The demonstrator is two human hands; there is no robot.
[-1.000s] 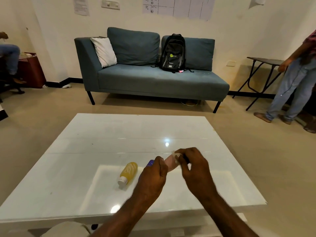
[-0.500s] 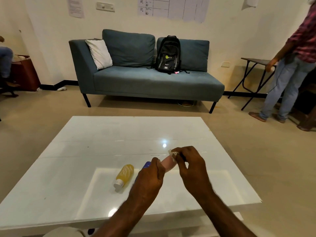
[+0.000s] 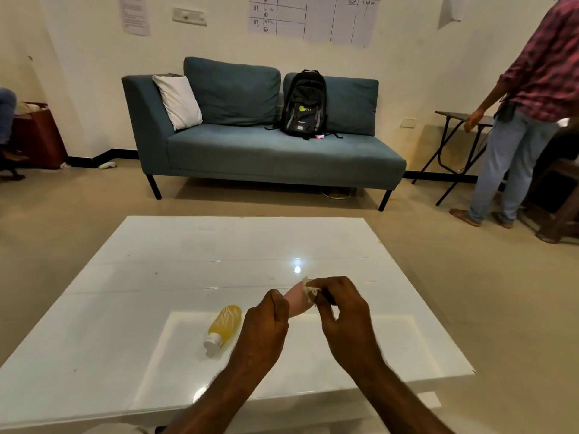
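I hold a pink bottle in the air above the table, over the middle of its near edge. My left hand is clenched round the bottle's lower end, so only the upper part shows, tilted up and to the right. My right hand pinches a scrap of clear crinkled film at the bottle's top end between thumb and fingertips, with the other fingers curled. 1 yellow bottle lies on its side on the table just left of my left hand, its white cap pointing toward the near edge. Beyond the far edge stands a blue sofa with a black backpack and a white pillow on it. A person stands off to the far right.
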